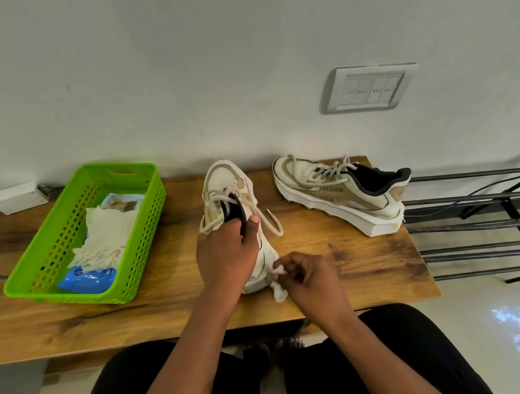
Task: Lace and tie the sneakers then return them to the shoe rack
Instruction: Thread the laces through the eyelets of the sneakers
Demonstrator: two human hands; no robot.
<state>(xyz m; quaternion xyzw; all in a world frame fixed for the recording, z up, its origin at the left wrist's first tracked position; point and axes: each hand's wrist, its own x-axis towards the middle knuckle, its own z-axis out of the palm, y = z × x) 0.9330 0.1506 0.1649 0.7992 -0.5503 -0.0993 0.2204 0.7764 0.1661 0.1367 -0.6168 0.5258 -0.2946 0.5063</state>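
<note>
Two cream and tan sneakers are on the wooden table (167, 305). The near sneaker (224, 184) points away from me, its cream lace (272, 224) loose and trailing to the right. My left hand (226, 256) grips this sneaker at its dark collar, thumb on the right side. My right hand (306, 274) pinches a small white cloth (279, 289) against the sneaker's heel. The second sneaker (343, 192), marked FASHION, lies tilted on its side at the back right, laces threaded. The metal shoe rack (475, 225) stands right of the table.
A green plastic basket (76, 231) at the left holds white cloths and a blue packet. A white box (16, 197) sits at the far left by the wall. A switch plate (368, 88) is on the wall. My legs are under the table's front edge.
</note>
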